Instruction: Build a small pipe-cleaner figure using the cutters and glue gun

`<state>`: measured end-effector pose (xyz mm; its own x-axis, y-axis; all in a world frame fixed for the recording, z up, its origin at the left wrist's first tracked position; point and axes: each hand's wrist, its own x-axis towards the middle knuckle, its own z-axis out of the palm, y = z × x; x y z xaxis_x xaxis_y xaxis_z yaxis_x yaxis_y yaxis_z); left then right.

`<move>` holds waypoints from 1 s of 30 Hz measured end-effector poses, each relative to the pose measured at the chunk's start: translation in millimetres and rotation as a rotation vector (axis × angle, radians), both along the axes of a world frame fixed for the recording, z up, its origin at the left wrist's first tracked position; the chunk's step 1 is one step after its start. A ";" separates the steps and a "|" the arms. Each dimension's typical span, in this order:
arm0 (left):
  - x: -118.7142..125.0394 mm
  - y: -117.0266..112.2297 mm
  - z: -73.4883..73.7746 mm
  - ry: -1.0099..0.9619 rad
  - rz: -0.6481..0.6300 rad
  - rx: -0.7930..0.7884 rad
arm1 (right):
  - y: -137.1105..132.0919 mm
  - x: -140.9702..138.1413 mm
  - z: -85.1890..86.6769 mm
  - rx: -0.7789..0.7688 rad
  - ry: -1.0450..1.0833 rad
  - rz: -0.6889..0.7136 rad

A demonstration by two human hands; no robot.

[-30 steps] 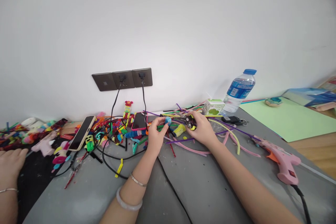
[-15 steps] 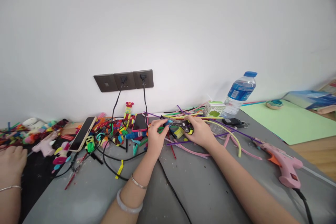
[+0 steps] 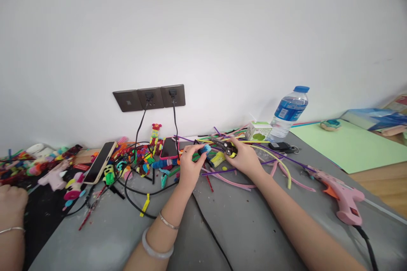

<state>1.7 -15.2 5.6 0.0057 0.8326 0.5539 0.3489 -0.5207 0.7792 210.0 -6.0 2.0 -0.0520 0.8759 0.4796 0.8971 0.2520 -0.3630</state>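
Note:
My left hand (image 3: 188, 163) pinches a small blue fuzzy piece (image 3: 206, 149) between thumb and fingertips, just above the grey table (image 3: 241, 224). My right hand (image 3: 244, 157) is wrapped round small black-and-yellow pliers (image 3: 227, 147), whose jaws point left toward the blue piece. Both hands hover over a scatter of coloured pipe cleaners (image 3: 235, 180), pink, purple and yellow. A short yellow fuzzy roll (image 3: 217, 159) lies right below the pliers.
A pink glue gun (image 3: 338, 195) lies at the right with its black cord. A water bottle (image 3: 288, 114), small green carton (image 3: 259, 131) and key fob (image 3: 281, 146) stand behind. Two phones (image 3: 99, 162) charge from wall sockets (image 3: 149, 97). Another person's hand (image 3: 11, 203) rests at far left.
The blue piece is turned slightly in my left fingers and the pliers' jaws have shifted against it. The other person's hand at far left has drawn back toward the table's near edge.

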 end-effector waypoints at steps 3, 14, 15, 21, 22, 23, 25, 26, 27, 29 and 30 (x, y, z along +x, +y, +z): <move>0.4 -0.2 0.4 0.024 -0.006 0.002 | 3.1 4.5 1.6 0.016 0.124 -0.020; -0.1 2.1 -4.6 -0.042 0.032 -0.046 | -4.4 -0.5 5.1 0.009 -0.060 0.227; -0.5 2.7 -5.6 -0.052 0.032 -0.047 | -4.7 -1.3 5.2 0.012 -0.071 0.225; -1.7 4.1 -7.1 -0.095 0.034 -0.025 | -7.0 -2.9 3.5 -0.003 -0.114 0.166; -1.8 3.9 -6.7 -0.095 0.033 -0.017 | -7.5 -3.0 2.9 -0.004 -0.117 0.149; -1.8 3.8 -6.1 -0.093 0.033 -0.009 | -8.0 -3.1 2.4 -0.007 -0.120 0.135; -1.8 3.4 -4.9 -0.084 0.041 0.009 | -9.0 -3.2 1.7 -0.017 -0.126 0.111; -1.7 3.2 -4.3 -0.078 0.046 0.015 | -9.3 -3.3 1.4 -0.022 -0.129 0.099; -1.6 3.0 -3.8 -0.073 0.049 0.020 | -9.6 -3.5 1.3 -0.027 -0.134 0.086; -1.5 2.5 -2.9 -0.067 0.049 0.030 | -9.6 -3.9 1.1 -0.038 -0.146 0.060; -1.5 2.2 -2.6 -0.064 0.046 0.034 | -9.2 -4.2 1.2 -0.043 -0.149 0.046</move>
